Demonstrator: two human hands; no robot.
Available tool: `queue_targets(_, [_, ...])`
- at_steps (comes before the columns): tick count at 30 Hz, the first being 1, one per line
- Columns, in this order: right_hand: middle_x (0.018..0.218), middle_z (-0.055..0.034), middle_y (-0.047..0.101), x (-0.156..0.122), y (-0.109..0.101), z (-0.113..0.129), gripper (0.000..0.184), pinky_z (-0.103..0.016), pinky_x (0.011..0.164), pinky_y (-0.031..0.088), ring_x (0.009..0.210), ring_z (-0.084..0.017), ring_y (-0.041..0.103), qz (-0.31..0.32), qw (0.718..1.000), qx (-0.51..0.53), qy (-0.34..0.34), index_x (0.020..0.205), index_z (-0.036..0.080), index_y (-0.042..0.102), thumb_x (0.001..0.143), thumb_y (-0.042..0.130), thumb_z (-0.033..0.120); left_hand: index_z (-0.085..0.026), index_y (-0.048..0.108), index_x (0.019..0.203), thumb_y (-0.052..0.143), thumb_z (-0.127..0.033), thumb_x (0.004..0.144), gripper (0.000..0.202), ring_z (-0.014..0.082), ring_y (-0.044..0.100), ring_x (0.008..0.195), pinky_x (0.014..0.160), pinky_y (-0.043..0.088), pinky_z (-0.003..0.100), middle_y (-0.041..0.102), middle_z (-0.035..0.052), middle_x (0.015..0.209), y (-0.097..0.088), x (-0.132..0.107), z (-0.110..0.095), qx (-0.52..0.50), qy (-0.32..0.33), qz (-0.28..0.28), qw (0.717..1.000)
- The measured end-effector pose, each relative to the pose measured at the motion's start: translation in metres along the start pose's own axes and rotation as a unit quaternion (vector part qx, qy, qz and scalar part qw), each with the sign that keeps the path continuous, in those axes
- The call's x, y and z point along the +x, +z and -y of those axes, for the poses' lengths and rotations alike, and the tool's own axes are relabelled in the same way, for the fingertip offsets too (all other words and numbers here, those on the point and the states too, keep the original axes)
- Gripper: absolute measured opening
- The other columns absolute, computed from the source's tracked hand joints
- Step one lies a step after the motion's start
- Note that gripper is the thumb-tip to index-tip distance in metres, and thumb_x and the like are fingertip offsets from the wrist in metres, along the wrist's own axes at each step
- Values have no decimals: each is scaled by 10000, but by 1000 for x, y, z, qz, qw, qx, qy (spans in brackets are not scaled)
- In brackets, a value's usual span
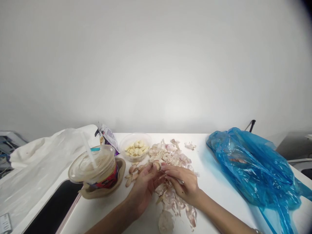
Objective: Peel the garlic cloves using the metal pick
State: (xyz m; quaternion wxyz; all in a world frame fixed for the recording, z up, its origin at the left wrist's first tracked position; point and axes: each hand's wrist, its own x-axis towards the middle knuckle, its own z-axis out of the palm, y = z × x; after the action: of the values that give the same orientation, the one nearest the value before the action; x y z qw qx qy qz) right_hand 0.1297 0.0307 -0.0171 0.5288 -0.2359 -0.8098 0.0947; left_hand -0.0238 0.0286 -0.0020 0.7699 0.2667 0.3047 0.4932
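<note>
My left hand point(142, 188) pinches an unpeeled garlic clove point(156, 165) at its fingertips, just above the white table point(214, 182). My right hand point(182, 183) meets it from the right, fingers closed around a thin metal blade or tool point(179, 181) that touches the clove. A heap of papery garlic skins point(170, 156) lies behind and under both hands. Several unpeeled cloves point(133, 174) lie to the left of my left hand. A clear plastic bowl point(135, 143) holding peeled cloves point(136, 148) stands behind them.
A lidded drink cup with a straw point(94, 165) sits in a paper holder at the left, beside a dark tablet point(53, 208) and a white plastic bag point(44, 152). A crumpled blue plastic bag point(251, 165) fills the right side. A small foil packet point(107, 136) stands behind the cup.
</note>
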Motion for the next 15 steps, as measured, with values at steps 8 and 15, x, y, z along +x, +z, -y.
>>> queue_targets(8, [961, -76, 660, -1, -1, -1, 301, -267, 782, 538, 965, -171, 604, -19, 1000, -24, 2, 1060, 160, 521, 793, 517, 22, -156, 634, 860, 575, -188, 774, 109, 119, 624, 818, 686, 516, 183, 661, 51, 935, -2, 0, 3, -3, 4, -26, 1000])
queue_targets(15, [975, -77, 662, -1, -1, -1, 288, -257, 763, 545, 926, -167, 623, -20, 999, -34, -4, 1055, 161, 534, 794, 512, 42, -172, 633, 810, 597, -194, 757, 67, 107, 641, 779, 667, 524, 170, 680, 30, 895, -3, 1, 4, -15, 10, -48, 999])
